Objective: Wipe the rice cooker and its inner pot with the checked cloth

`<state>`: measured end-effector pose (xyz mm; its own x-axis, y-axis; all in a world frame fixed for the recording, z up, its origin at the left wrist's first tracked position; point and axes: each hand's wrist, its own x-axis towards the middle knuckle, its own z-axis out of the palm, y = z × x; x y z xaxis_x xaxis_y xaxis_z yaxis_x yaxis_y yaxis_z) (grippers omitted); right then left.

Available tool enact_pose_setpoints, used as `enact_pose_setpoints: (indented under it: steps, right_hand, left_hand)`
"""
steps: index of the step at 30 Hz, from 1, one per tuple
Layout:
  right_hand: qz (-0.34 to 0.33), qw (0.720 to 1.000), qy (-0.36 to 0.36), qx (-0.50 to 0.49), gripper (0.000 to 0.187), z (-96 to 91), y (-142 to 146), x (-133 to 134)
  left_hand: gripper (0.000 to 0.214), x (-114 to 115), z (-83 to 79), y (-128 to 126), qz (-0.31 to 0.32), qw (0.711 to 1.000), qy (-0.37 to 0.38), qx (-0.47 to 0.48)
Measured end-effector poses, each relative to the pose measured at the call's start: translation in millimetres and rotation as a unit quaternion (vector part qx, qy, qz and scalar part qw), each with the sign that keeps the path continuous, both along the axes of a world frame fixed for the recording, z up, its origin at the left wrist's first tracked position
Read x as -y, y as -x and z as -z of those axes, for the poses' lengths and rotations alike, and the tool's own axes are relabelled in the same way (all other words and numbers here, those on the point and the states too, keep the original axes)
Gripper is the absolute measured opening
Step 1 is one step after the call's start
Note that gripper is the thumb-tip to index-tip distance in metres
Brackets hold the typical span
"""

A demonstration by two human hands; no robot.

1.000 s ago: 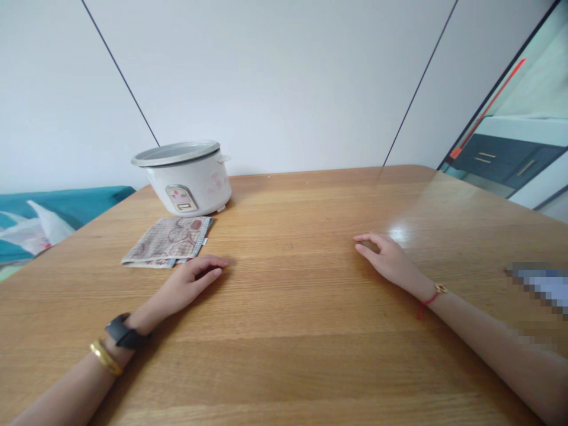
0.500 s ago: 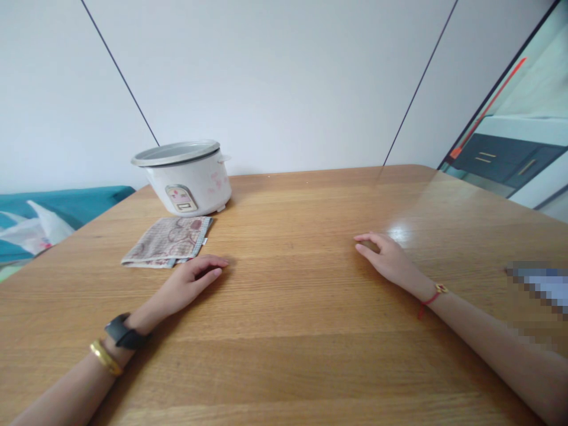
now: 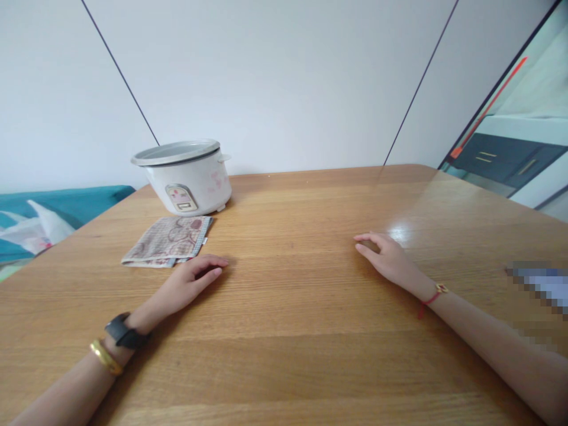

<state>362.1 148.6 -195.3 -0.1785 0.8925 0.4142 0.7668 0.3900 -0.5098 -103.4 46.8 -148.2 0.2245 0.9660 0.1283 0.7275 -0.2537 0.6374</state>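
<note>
Smooth white panel wall (image 3: 284,77) behind, then a broad, light-brown wood-grain table (image 3: 288,307) spanning most of the view. Teal fabric-covered seat (image 3: 102,198) off the left edge, with a crumpled white plastic bag (image 3: 39,228) on it. On the table, far left by the wall: round white rice cooker (image 3: 202,186) with a wide grey rim, pink floral print and front switch panel, upright; probably set back there so it stands steady and out of the arms' way. Pixelated flat item (image 3: 544,287) at the right edge, can't tell what it is. Folded beige-and-brown patterned cloth (image 3: 168,239) with a blue-check border lies flat in front of the cooker, between it and the person's left hand (image 3: 190,284); folding likely just makes it compact. Left hand is just beside the cloth's near edge; contact can't be told. The person's right hand (image 3: 390,260) is well apart, nearest only to bare tabletop. Both forearms angle inward from the lower corners, seemingly resting on the wood, backs of hands turned up and outward, likely letting the table take the weight. Fingers on both loosely curled, a narrow gap between thumb and index, nothing held. Wrists: black-banded watch (image 3: 124,331) and gold bangle (image 3: 105,357) left, thin red cord bracelet (image 3: 430,299) right.
</note>
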Motion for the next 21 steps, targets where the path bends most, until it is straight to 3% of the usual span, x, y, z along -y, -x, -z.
enact_pose_setpoints:
  steps: [21]
  right_hand:
    - [-0.004,1.0,-0.008,-0.002,0.026,-2.4,1.8,1.9]
  left_hand:
    - [0.037,0.5,-1.2,-1.3,-0.002,1.0,0.001,0.006]
